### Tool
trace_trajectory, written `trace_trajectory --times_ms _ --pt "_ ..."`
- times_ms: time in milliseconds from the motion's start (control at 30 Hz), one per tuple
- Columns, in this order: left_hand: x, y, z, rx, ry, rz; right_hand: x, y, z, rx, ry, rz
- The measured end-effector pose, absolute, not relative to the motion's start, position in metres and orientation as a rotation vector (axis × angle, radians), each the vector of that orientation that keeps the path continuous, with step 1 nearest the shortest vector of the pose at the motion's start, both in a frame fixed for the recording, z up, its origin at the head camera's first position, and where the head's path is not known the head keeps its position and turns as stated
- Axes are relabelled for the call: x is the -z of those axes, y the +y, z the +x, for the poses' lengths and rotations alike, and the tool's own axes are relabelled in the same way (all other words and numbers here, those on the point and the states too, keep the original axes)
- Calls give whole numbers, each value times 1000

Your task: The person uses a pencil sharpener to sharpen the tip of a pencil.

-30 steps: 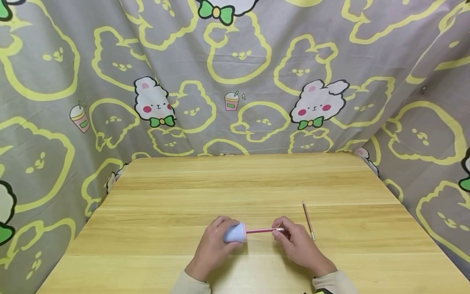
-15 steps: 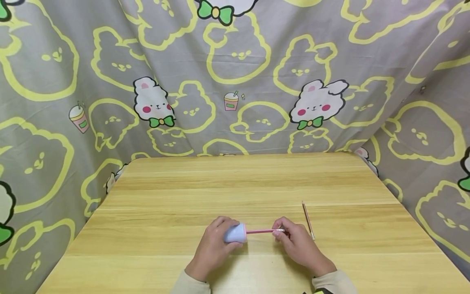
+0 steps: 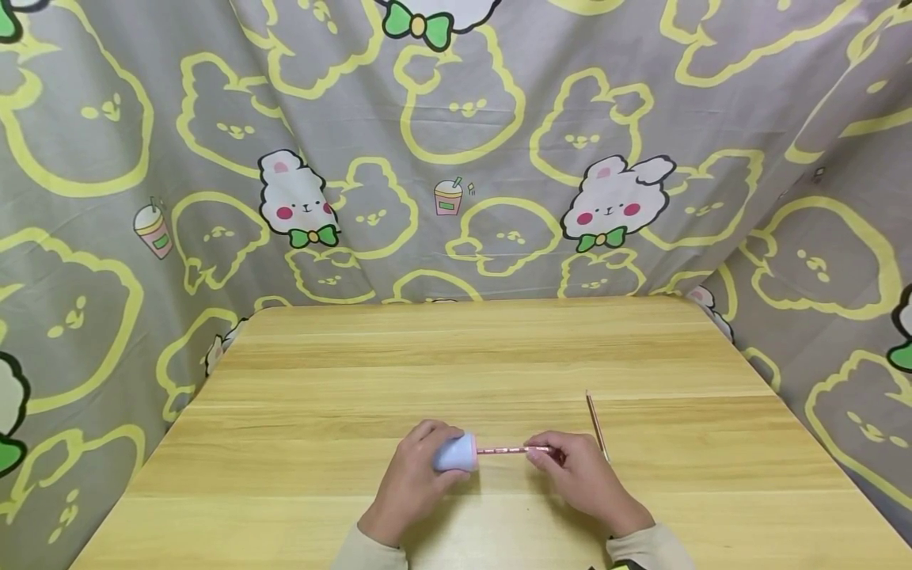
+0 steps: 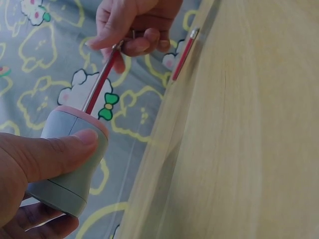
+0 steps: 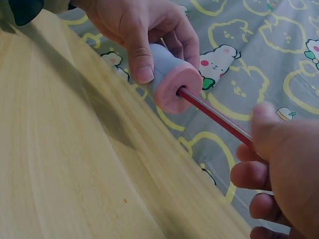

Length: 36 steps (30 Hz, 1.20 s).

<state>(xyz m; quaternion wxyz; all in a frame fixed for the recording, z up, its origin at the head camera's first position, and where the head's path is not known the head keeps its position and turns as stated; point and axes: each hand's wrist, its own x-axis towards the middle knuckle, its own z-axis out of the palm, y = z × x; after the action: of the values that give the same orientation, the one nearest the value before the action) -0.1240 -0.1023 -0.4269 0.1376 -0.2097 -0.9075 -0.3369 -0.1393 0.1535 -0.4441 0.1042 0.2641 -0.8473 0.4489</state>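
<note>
My left hand grips a blue-grey pencil sharpener tipped on its side, thumb laid along its body in the left wrist view. The sharpener's pink end has a round hole and faces right. A red pencil with silver stripes sits with its point in that hole, out of sight. My right hand pinches the pencil near its far end between thumb and fingers. Both hands hold these close over the wooden table.
A second red pencil lies on the wooden table, just beyond my right hand. A grey curtain with yellow outlines and white rabbits hangs behind the table and along both sides.
My right fingers have shifted slightly on the pencil, covering its silver end more. The pencil's shaft now looks broken into light and dark bands. My left hand and the sharpener stay put.
</note>
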Motion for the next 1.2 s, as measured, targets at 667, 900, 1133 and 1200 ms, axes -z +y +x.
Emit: trace_trajectory --times_ms 667,900,1133,1200 --pt "427 -101 -124 983 -2619 -616 444 152 -140 -1234 -2383 842" --pt "427 -101 -124 980 -2621 -601 445 153 -139 -1316 -2425 818" --pt "427 -101 -123 978 -2622 -602 445 153 -139 -1367 -2419 857" --pt "427 -101 -124 976 -2623 -607 444 153 -139 -1360 -2409 852"
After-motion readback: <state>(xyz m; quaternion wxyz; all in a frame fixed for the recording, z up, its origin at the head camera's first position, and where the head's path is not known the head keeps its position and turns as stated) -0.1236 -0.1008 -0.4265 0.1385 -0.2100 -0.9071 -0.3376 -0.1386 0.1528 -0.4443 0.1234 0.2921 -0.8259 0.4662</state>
